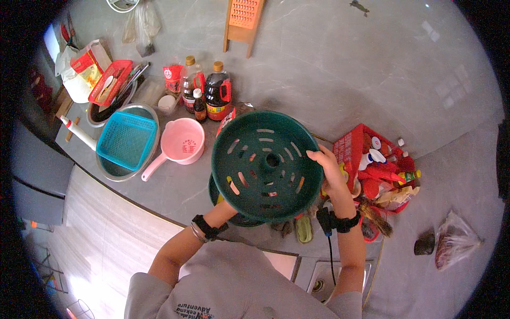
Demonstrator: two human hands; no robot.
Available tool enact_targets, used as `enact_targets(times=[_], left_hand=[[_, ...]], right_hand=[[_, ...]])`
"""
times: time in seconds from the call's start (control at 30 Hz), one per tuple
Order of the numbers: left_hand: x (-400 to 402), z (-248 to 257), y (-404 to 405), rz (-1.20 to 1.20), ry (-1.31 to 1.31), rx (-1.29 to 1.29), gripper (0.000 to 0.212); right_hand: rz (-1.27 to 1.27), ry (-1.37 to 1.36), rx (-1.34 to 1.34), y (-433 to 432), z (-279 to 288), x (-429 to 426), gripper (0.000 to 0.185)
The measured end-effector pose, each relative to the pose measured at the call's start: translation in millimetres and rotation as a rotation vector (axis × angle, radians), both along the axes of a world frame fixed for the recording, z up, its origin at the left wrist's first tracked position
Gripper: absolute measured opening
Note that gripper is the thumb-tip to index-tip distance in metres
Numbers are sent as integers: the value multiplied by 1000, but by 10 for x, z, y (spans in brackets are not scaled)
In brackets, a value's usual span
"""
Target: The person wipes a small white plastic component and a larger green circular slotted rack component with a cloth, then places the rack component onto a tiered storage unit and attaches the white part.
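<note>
A round, dark green plastic basket with slots and a central hole (255,167) is raised in front of me over the counter. My right hand (327,165) grips its right rim, the thumb lying over the edge. The fingers of my left hand (226,210) go under the basket's lower left side and are hidden, so its grip cannot be seen. Beneath the basket, another dark green container (214,191) shows partly, with something yellow in it. A pink plastic ladle (183,140) rests to the left, beside a turquoise basket (127,139) in a metal basin (113,173).
Sauce bottles (218,93) stand behind. At the right are a red basket (348,149) of bottles and packets, a brush (375,219), a sink (318,285) and a plastic bag (454,241). A red cutlery tray (109,83) sits far left. An orange grater (244,18) is at the top.
</note>
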State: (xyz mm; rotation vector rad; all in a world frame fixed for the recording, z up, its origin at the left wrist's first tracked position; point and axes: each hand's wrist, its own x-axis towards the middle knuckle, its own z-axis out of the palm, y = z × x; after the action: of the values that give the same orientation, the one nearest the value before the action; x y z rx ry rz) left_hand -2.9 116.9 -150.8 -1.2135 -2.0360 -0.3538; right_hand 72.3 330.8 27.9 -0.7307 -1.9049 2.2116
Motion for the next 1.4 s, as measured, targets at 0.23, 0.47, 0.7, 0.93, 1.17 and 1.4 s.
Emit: enact_targets(times=[0.23,0.47,0.7,0.93,1.17,1.4], left_hand=[[21,-45,-9,86,19,-101,42],[9,-12,32,-104,-281,47,47],[-160,-309,-55,18,78,-71,45],[-158,-400,-36,48,125,-39,43],[-140,-334,-33,33,38,-37,44],[-87,-155,-48,109,139,-208,47]], right_hand=[[6,-27,32,51,-51,23,62],[83,-51,19,157,-150,64,73],[101,-34,172,120,-53,64,40],[-1,98,295,227,28,107,31],[62,306,750,26,320,160,30],[145,397,696,-162,295,170,38]])
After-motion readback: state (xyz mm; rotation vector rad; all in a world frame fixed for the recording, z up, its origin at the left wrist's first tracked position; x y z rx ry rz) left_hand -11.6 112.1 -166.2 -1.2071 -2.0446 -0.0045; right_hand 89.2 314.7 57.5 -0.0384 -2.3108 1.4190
